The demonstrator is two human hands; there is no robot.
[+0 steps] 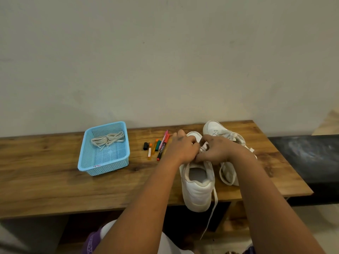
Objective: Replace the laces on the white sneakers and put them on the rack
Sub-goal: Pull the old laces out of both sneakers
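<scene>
A white sneaker [197,187] stands on the wooden bench [55,180] with its heel toward me, over the front edge. My left hand [180,146] and my right hand [217,150] are both over its tongue, fingers curled and pinching its lace at the eyelets. A loose end of that lace [211,215] hangs down past the bench edge. The second white sneaker [222,134] lies behind and to the right, partly hidden by my right hand. Spare cream laces [108,139] lie in a blue basket [86,162].
Several markers and pens [159,145] lie between the basket and the shoes. A plain wall rises behind the bench. A dark ledge [311,158] runs along the bench's right end. Below the bench is a dark open space.
</scene>
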